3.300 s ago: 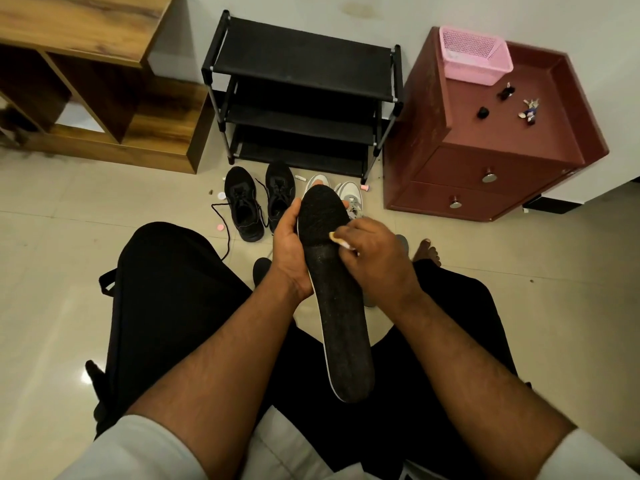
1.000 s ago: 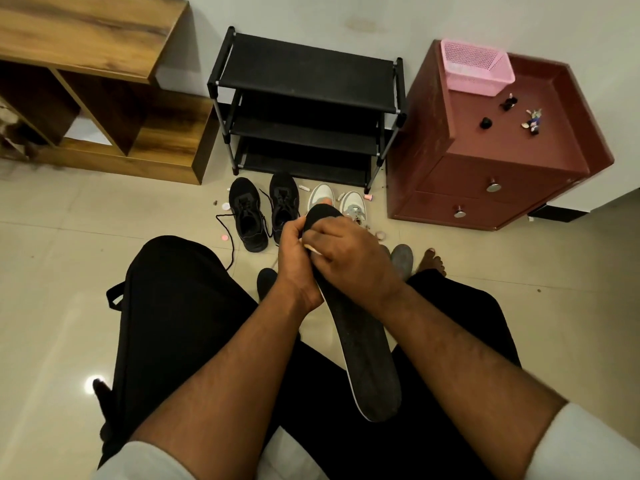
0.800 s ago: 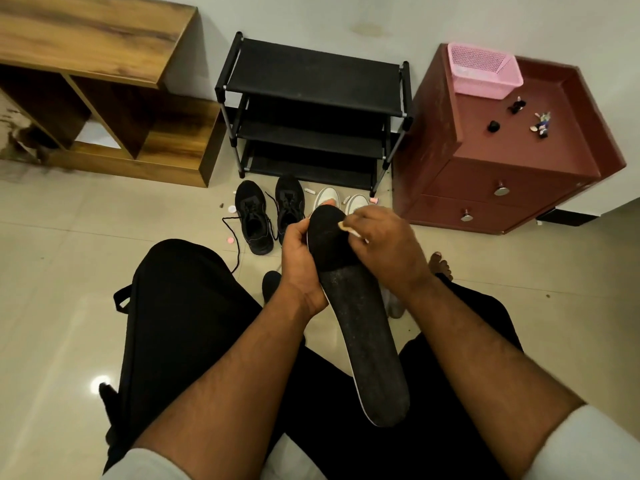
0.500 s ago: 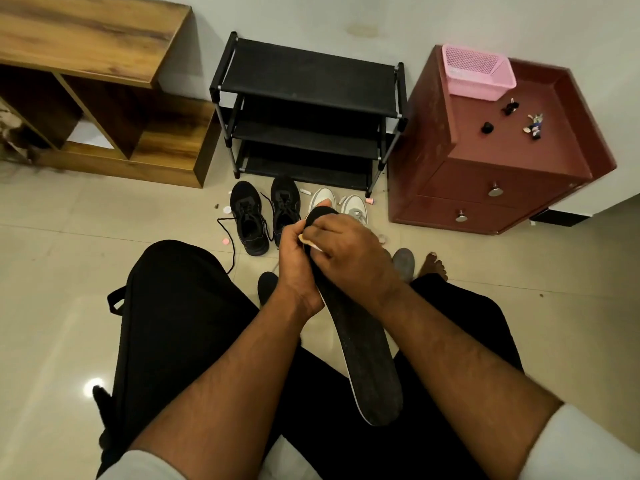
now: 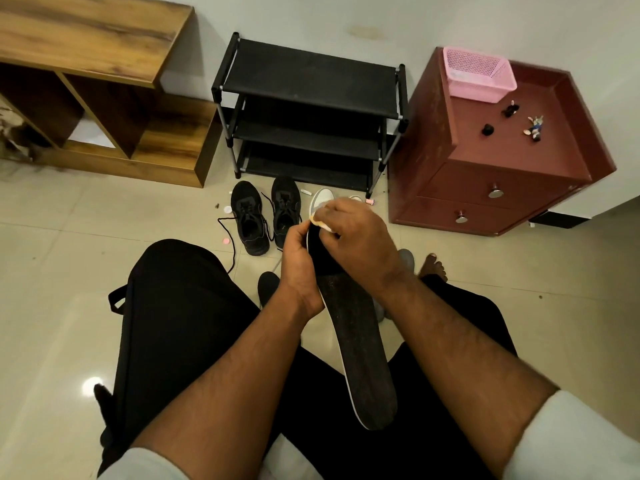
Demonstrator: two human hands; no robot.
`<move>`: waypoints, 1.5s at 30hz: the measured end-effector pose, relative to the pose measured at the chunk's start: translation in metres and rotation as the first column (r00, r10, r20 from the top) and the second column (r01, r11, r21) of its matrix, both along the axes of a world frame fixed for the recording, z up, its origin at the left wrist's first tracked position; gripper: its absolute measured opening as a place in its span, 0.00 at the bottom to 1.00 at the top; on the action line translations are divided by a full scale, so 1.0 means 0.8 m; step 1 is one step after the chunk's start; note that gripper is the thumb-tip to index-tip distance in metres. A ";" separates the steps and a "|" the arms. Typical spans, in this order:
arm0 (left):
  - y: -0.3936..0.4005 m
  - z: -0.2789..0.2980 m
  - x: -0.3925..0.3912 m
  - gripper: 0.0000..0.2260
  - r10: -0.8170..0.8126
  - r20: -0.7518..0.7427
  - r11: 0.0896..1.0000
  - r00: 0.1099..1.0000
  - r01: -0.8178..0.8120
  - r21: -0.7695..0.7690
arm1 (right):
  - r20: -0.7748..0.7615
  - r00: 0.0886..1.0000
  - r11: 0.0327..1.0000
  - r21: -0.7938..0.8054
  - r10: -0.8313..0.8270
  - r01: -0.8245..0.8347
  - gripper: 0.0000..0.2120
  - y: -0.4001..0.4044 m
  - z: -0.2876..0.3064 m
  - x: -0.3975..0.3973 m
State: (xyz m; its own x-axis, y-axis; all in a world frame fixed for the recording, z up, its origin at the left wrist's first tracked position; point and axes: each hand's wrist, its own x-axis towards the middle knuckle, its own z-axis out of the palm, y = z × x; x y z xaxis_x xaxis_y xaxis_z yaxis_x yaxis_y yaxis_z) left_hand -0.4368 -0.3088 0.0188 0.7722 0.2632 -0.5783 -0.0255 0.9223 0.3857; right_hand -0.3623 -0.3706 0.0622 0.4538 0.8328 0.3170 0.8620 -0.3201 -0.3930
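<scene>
A long black insole [image 5: 360, 348] with a white edge slants over my lap, heel end toward me. My left hand [image 5: 299, 265] grips its toe end from the left side. My right hand [image 5: 356, 237] pinches a small pale pad [image 5: 320, 222] and presses it on the insole's toe end, covering that part. A pair of black sneakers [image 5: 265, 216] stands on the floor just beyond my hands, with a loose lace trailing left. White shoes [image 5: 320, 200] lie partly hidden behind my right hand.
A black three-tier shoe rack [image 5: 308, 109] stands against the wall. To its right is a maroon drawer cabinet [image 5: 491, 174] carrying a pink basket [image 5: 478, 74] and small items. A wooden shelf unit [image 5: 100, 98] stands left. Small bits litter the tiled floor.
My right hand has rubbed the pad back and forth over the insole's toe end, now at its very tip. The insole and left hand have barely shifted.
</scene>
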 end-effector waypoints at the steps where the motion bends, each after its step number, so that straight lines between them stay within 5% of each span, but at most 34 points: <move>1: 0.003 -0.001 0.000 0.19 -0.007 0.007 1.000 1.000 0.007 -0.003 | -0.017 1.000 1.000 -0.002 0.015 -0.015 0.08 -0.006 -0.002 -0.006; 9: 0.003 0.005 0.000 0.22 -0.046 0.052 0.998 0.998 0.048 -0.039 | -0.114 0.976 0.982 -0.009 0.186 -0.188 0.12 -0.071 -0.013 -0.041; 21: -0.003 0.002 -0.007 0.35 -0.131 0.058 0.987 0.990 0.136 -0.080 | 0.090 0.963 0.966 -0.068 0.254 -0.249 0.11 -0.059 -0.007 -0.026; 25: 0.006 -0.004 -0.002 0.35 0.001 0.062 0.996 0.998 0.005 -0.087 | -0.036 0.958 0.959 -0.015 0.284 -0.284 0.09 -0.107 -0.021 -0.055; 27: 0.010 -0.005 -0.002 0.33 0.051 0.076 0.993 0.996 -0.043 -0.111 | -0.301 0.952 0.982 0.188 0.056 0.002 0.09 -0.117 -0.027 -0.061; 28: 0.010 -0.003 -0.002 0.32 0.076 0.081 0.991 0.994 -0.066 -0.116 | -0.511 0.855 0.934 0.254 -0.092 0.252 0.10 -0.116 -0.026 -0.062; 30: 0.008 0.001 -0.003 0.30 0.129 0.065 0.986 0.990 -0.121 -0.119 | -0.873 0.446 0.721 0.179 -0.198 0.670 0.10 -0.108 -0.022 -0.063; 32: 0.006 0.005 -0.004 0.27 0.197 0.049 0.977 0.979 -0.192 -0.098 | -1.000 0.022 0.571 0.022 0.007 0.820 0.08 -0.098 -0.021 -0.065; 34: 0.005 0.005 -0.003 0.26 0.225 0.048 0.973 0.973 -0.221 -0.069 | -0.981 -0.147 0.531 -0.058 0.127 0.846 0.08 -0.088 -0.017 -0.064; 37: -0.009 0.011 -0.007 0.33 0.064 0.073 0.997 0.995 -0.062 -0.038 | -0.989 -0.105 0.542 -0.033 0.103 0.840 0.08 -0.076 -0.017 -0.057; 40: -0.018 0.018 -0.012 0.37 -0.078 0.147 0.994 0.986 0.088 -0.069 | -0.995 0.065 0.608 0.097 0.074 0.788 0.07 -0.063 -0.011 -0.056; 42: -0.013 0.016 -0.012 0.37 -0.068 0.160 0.994 0.985 0.080 -0.074 | -0.986 0.156 0.641 0.160 0.063 0.751 0.08 -0.060 -0.012 -0.055; 45: -0.003 0.009 -0.011 0.36 -0.019 0.147 0.997 0.989 0.030 -0.069 | -0.988 0.156 0.596 0.117 -0.014 0.794 0.09 -0.064 -0.025 -0.028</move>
State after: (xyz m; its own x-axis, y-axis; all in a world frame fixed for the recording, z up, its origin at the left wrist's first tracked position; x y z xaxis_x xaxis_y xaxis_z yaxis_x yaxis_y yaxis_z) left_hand -0.4454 -0.3116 0.0259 0.8555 0.2053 -0.4753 -0.0537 0.9483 0.3129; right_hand -0.3851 -0.4215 0.0424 0.9183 0.2357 -0.3180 -0.3508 0.1122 -0.9297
